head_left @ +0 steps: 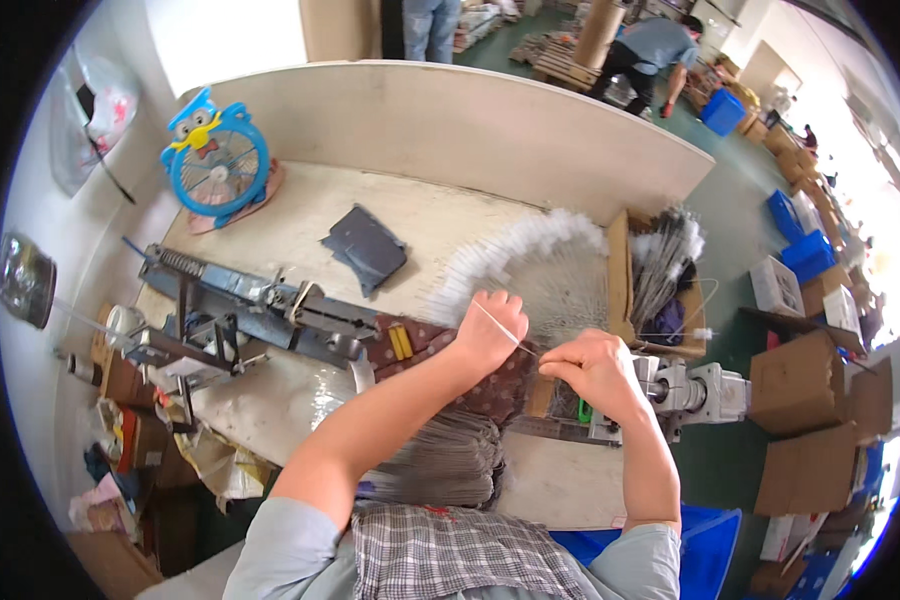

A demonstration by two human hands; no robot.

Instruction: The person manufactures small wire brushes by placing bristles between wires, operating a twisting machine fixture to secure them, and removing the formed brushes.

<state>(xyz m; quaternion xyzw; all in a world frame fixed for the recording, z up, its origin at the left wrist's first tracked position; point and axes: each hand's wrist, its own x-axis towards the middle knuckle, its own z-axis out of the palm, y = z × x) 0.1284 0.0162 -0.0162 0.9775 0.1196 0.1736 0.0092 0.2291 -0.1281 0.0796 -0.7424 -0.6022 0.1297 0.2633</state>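
A thin white rod (497,325) with a narrower wire-like end slants between my two hands over the bench. My left hand (490,335) is closed around its thicker part, fingers curled. At the narrow end, my right hand (592,368) is closed in a pinch between thumb and forefinger. Just beyond my hands lies a fanned pile of thin wire brushes (520,255) with fluffy white ends. Close to my body is a thick bundle of grey wires (435,460). Under my left forearm lies a brown patterned cloth (485,395).
A long metal bench machine (260,295) runs along the left; a metal clamp unit (695,390) sits at the right. A cardboard box of wire brushes (620,280) stands at the far right. Behind are dark flat pieces (367,248) and a blue fan (220,170). Another person (655,50) bends over beyond the partition.
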